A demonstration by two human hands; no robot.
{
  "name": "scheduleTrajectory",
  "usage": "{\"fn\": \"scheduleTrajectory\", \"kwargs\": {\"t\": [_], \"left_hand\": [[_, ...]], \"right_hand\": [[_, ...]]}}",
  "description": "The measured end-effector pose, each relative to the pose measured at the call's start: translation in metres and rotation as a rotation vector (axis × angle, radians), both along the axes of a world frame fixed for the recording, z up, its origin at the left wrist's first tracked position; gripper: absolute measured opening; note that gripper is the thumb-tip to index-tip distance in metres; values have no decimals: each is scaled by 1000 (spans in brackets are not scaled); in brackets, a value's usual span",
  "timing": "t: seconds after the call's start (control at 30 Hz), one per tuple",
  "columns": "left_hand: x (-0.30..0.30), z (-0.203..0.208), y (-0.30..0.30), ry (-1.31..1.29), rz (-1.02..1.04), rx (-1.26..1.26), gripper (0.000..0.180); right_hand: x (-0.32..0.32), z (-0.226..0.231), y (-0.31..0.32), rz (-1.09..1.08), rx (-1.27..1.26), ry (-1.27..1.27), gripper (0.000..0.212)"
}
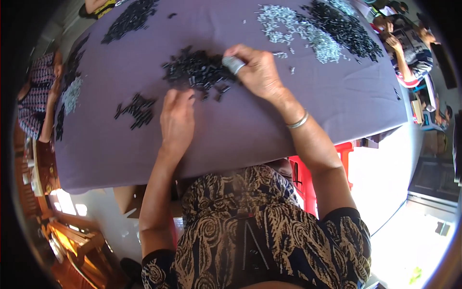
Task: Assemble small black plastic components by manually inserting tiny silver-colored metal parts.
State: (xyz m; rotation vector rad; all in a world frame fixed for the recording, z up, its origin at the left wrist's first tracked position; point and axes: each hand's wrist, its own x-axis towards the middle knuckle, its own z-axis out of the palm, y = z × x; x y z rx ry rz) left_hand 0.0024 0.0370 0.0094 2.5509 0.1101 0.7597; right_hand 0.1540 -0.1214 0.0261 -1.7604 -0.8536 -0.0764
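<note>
My left hand (177,118) is closed at the near edge of a pile of short black tube-like pieces (195,70), with one small black piece showing at its fingertips. At the pile's right side, my right hand (262,74) has its fingers curled. A silvery-grey thing (233,64) shows at its thumb; whether it is wrapped round the thumb or held, I cannot tell. What lies between the right fingertips is hidden. Left of my left hand is a smaller heap of black pieces (137,111), several lying roughly side by side.
A purple cloth covers the table (231,130). Small silvery pieces (325,45) and a black heap (349,33) lie at the far right, another black heap (130,20) at the far left. People sit at the left (38,94) and right (414,58). A red chair (305,185) stands below the table edge.
</note>
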Motion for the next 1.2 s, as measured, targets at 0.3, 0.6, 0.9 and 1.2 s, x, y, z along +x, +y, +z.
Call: {"fn": "scheduleTrajectory", "kwargs": {"t": [0.3, 0.6, 0.9, 1.2], "left_hand": [[-11, 12, -25, 145, -153, -908, 17], [-12, 1, -25, 233, -274, -980, 17], [-12, 4, -27, 241, -266, -1140, 18], [-11, -1, -25, 226, -280, -1139, 17]], "right_hand": [[-12, 13, -6, 30, -48, -268, 12], [67, 16, -96, -329, -352, -79, 11], [77, -7, -80, -178, -429, -193, 13], [72, -9, -105, -350, -277, -1, 13]]}}
